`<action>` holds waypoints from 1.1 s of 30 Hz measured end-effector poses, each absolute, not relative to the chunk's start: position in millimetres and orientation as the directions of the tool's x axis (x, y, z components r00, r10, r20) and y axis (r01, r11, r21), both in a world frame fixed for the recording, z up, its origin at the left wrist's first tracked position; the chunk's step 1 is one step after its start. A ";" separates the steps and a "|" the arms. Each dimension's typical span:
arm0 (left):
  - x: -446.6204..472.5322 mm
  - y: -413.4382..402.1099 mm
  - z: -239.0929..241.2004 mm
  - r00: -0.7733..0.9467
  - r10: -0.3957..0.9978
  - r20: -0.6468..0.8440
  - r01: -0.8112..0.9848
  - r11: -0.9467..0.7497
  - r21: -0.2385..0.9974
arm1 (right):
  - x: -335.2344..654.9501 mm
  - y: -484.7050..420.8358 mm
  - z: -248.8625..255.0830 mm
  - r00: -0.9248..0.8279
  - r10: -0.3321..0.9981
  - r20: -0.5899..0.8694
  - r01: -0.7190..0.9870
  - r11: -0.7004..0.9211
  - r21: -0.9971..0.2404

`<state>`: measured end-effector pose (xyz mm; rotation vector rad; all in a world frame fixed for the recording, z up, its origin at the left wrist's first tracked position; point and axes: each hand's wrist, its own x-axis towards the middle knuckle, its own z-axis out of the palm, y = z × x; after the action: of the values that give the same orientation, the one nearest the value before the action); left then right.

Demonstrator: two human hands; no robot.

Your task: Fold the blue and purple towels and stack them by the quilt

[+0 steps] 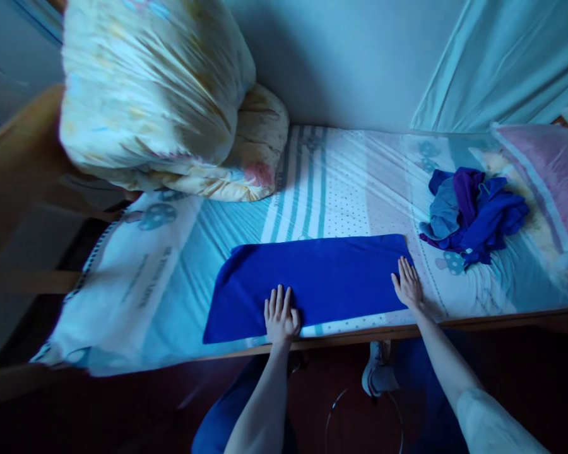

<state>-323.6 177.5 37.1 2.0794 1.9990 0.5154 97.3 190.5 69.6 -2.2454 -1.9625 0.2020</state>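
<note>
A person presses 2 flat hands onto a folded blue cloth (312,277) spread along the near edge of a bed (170,277). The left hand (280,315), fingers together and palm down, rests open on the cloth's lower middle, gripping nothing. The right hand (408,284), also open and flat, lies on the cloth's right end, its fingers touching the fabric's corner. The cloth sits lengthwise on a striped, patterned sheet (341,183), just inside the wooden bed rail (502,318). To the right, well apart from the cloth, a heap of blue and purple clothes (473,214) lies crumpled beside a pink pillow (549,183). At the bed's left end, a bundled pale floral duvet (156,94) is piled against the wall (350,63). A pale curtain (506,63) hangs at upper right.
</note>
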 end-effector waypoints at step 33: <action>-438.6 239.1 56.1 0.456 0.890 0.032 0.847 -0.444 0.293 | -133.0 200.1 47.3 0.020 0.975 0.221 0.937 0.059 -0.345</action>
<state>-438.6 239.1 56.1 2.4718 1.5029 0.2661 -133.0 200.1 47.3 -1.9088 -1.9474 0.1313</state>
